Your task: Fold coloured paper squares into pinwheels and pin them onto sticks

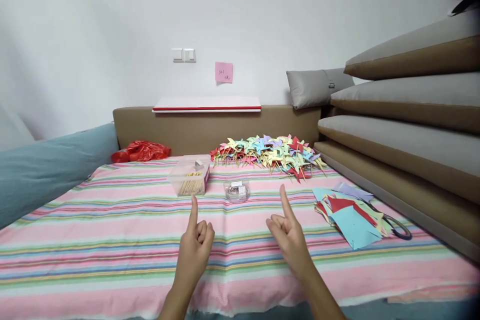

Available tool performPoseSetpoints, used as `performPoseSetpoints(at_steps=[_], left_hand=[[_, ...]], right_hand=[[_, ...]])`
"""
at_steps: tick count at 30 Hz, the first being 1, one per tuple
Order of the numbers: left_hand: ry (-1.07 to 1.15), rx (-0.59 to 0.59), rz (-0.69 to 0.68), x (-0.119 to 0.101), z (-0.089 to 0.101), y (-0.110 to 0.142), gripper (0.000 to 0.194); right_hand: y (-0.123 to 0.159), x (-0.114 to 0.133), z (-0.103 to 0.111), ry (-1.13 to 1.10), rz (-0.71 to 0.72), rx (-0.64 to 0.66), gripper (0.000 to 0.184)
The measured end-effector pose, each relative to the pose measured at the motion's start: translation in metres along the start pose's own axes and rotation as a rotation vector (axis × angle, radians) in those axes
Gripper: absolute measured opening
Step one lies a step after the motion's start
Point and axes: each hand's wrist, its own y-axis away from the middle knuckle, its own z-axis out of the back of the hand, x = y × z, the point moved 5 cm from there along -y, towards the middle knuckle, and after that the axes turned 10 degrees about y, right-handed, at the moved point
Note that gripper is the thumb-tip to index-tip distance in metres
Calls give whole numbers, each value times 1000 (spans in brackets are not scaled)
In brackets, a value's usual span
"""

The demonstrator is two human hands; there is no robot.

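My left hand (195,245) is raised above the striped cloth (123,240), index finger stretched up, thumb apart and the other fingers curled, holding nothing. In the same pose, my right hand (288,232) points up and holds nothing. Beyond my left fingertip stands a clear plastic box (204,175) with thin wooden sticks (191,187) in it. Between the hands, farther back, lies a small clear bag (237,191) with a white label and small dark pieces inside. To the right of my right hand is a pile of coloured paper squares (356,227), partly covering black-handled scissors (399,227).
Many paper pinwheels (270,150) on sticks are heaped at the back. A red plastic bag (142,151) lies back left. Stacked cushions (405,130) rise along the right side. A blue-grey padded side (56,165) bounds the left. A pink note (224,72) sticks to the wall.
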Motion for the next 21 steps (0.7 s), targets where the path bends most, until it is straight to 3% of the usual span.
performPoseSetpoints(at_steps=[12,18,21], left_hand=[[61,-97,22,-3,-24,-8,88],[-98,-1,-79,-7,-23,-3,81],[-55,-22,-65,-9,-19,-2,81]], right_hand=[[-10,-18,4,23,-31,-26,96],[-10,-17,18,-8,-25,-55,98],[-12,-17,21,-23,-16,-75,97]])
